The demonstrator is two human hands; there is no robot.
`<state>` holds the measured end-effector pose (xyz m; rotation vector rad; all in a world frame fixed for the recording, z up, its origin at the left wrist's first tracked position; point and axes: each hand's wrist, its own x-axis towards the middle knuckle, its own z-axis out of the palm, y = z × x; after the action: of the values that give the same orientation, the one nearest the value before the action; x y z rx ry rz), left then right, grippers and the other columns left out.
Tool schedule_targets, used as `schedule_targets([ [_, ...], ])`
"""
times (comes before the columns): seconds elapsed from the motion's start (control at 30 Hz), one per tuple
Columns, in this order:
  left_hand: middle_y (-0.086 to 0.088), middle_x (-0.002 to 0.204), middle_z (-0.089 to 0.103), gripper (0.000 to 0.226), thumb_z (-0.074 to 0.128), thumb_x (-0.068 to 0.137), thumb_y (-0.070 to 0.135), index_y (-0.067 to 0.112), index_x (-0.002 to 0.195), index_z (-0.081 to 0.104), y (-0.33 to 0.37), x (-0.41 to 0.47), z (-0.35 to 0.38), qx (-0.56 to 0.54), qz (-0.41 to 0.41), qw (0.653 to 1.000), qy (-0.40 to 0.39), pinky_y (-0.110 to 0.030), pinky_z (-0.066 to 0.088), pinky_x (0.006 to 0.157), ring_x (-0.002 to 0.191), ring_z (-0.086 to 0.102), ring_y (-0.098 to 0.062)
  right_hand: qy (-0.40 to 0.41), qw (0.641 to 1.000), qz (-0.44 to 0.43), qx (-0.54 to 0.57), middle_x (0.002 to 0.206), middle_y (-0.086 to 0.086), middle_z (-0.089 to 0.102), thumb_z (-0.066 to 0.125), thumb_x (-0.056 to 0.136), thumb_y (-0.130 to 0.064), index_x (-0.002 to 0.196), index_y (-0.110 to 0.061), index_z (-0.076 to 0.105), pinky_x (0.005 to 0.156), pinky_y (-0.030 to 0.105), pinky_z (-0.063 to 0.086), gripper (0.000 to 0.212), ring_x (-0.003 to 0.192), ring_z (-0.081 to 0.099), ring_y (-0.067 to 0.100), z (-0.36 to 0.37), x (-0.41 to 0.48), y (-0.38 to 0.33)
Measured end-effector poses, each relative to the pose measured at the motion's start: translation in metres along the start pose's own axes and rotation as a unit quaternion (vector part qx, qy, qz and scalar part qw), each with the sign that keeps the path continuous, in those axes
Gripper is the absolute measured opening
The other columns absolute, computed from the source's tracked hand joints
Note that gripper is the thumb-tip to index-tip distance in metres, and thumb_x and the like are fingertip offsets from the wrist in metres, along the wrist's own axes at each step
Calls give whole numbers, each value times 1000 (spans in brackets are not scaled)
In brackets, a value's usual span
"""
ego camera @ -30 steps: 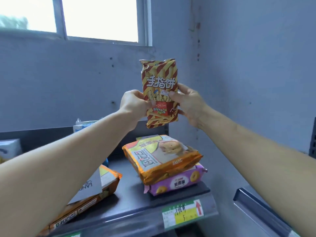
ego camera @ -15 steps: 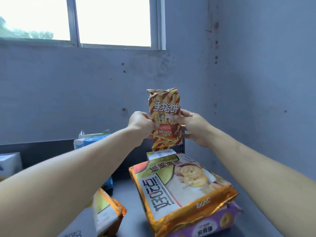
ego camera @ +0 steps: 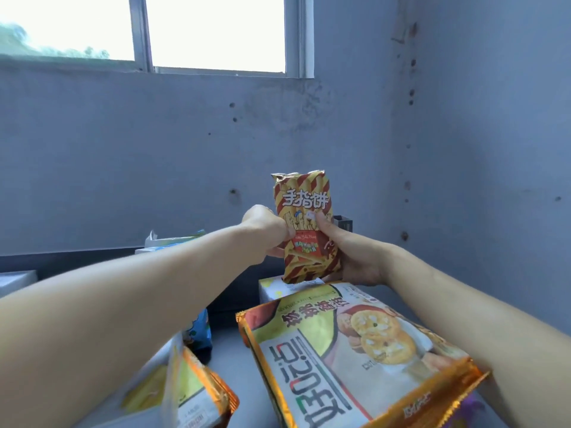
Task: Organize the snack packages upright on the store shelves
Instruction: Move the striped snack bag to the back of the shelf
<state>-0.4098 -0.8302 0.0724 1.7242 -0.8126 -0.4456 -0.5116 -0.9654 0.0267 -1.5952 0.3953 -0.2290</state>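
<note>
A small red-and-yellow striped finger-biscuit bag point(ego camera: 304, 223) stands upright in the air above the back of the dark shelf point(ego camera: 234, 359). My left hand point(ego camera: 267, 231) pinches its left edge. My right hand point(ego camera: 349, 254) grips its right side, thumb on the front. Just below it a white box point(ego camera: 272, 288) peeks out behind a large orange-edged cookie package point(ego camera: 349, 356) that lies flat on the shelf. Another orange-edged package point(ego camera: 191, 393) leans at the lower left.
A blue snack bag point(ego camera: 199, 332) stands behind my left forearm, with white and light-blue boxes point(ego camera: 173, 242) at the shelf's back. A grey wall corner rises behind, with a window at the top left. A dark shelf upright point(ego camera: 343, 223) shows behind the striped bag.
Both hands have lowered the striped bag toward the back of the shelf, above the white box. The camera has moved closer and tilted, so the flat cookie package looks larger.
</note>
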Motion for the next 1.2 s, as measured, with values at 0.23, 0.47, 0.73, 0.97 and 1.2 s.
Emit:
schedule_targets([
  [0.23, -12, 100, 67, 9, 61, 90, 7, 4, 95, 55, -4, -2, -21, 24, -1, 999, 21, -31, 58, 60, 79, 69, -24, -42, 999, -21, 2, 120, 7, 67, 53, 71, -74, 124, -29, 54, 99, 49, 45, 70, 114, 62, 28, 17, 9, -1],
  [0.47, -13, 109, 65, 13, 54, 92, 0, 4, 105, 54, -3, 0, 6, -26, 13, 999, -22, -31, 57, 59, 93, 68, -27, 129, 972, -114, -163, 104, -6, 73, 68, 78, -50, 112, -29, 63, 95, 38, 48, 40, 98, 68, 16, -6, -7, -10],
  [0.73, -16, 104, 65, 4, 51, 94, 2, 3, 92, 54, -17, 7, 26, 90, -19, 995, -42, -31, 59, 68, 85, 66, -26, 192, 962, -67, -180, 95, -7, 68, 75, 79, -20, 95, -26, 62, 81, 31, 49, 21, 93, 62, 15, -11, -7, 10],
  [0.97, -7, 59, 69, 10, 54, 91, 3, 5, 99, 59, -28, 9, 15, 223, -70, 970, -69, -31, 52, 93, 86, 65, -26, 171, 951, -49, -252, 100, 0, 68, 69, 83, -16, 104, -20, 58, 80, 38, 58, 24, 93, 66, 22, 0, 5, 18],
  [1.2, -21, 100, 65, 15, 57, 90, 0, -4, 104, 57, -32, 7, -1, 181, -84, 976, -88, -39, 59, 75, 73, 64, -28, 133, 943, -25, -304, 99, 1, 69, 68, 85, -18, 101, -21, 60, 62, 24, 54, 18, 85, 67, 16, 11, 10, 15],
])
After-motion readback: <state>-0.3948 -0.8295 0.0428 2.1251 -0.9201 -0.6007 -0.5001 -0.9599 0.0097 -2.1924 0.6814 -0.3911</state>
